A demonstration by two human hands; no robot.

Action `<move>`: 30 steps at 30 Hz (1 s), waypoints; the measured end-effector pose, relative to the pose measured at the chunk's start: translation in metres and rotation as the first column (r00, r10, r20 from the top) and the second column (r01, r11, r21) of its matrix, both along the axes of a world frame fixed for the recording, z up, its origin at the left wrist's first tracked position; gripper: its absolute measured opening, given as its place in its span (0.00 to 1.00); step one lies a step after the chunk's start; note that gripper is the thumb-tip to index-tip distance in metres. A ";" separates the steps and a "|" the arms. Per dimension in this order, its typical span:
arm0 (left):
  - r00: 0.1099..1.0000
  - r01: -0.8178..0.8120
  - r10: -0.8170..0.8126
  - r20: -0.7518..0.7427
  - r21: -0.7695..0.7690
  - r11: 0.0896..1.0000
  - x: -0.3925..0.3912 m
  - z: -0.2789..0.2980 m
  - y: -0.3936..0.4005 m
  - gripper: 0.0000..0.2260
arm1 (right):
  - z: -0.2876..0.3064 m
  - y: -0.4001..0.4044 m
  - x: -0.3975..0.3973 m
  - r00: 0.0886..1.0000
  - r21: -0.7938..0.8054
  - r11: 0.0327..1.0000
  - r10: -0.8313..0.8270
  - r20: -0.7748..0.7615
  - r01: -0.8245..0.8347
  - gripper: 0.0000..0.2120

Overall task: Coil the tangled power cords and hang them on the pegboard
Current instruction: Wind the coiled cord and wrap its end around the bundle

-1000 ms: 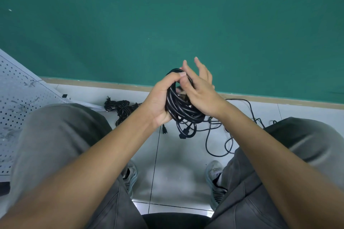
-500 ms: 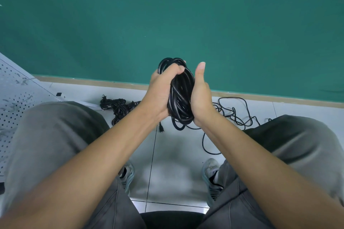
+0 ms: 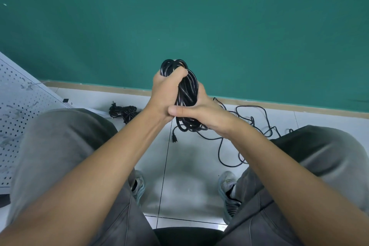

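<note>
A black coiled power cord point(image 3: 187, 88) is held upright in front of me, above the floor. My left hand point(image 3: 165, 94) grips the coil near its top, fingers curled through the loops. My right hand point(image 3: 201, 110) wraps round the coil's lower part, its thumb lying across toward my left wrist. The cord's free tail point(image 3: 245, 124) trails in loose loops on the tiles to the right, and a plug end point(image 3: 174, 139) dangles below the coil. A second bundled black cord point(image 3: 123, 111) lies on the floor at the left. The white pegboard point(image 3: 18, 118) leans at the far left.
I sit with my grey-trousered knees point(image 3: 65, 142) spread either side of the white tiled floor point(image 3: 189, 181), shoes on the tiles. A green wall point(image 3: 199, 26) with a tan skirting strip stands just ahead. A small black piece point(image 3: 65, 100) lies by the pegboard's edge.
My right hand has turned from an upright palm against the coil to a grip round its lower part, thumb now lying sideways. The coil sits a little higher.
</note>
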State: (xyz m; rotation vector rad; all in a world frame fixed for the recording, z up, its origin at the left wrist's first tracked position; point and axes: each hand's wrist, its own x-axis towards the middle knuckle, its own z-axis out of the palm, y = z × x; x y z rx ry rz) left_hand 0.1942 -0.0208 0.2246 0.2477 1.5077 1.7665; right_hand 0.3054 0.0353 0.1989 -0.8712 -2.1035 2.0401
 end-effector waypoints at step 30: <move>0.882 0.453 -0.455 0.123 0.040 0.890 0.002 0.000 -0.007 0.35 | 0.016 -0.002 0.004 0.992 0.190 0.976 -0.086 -0.092 0.103 0.20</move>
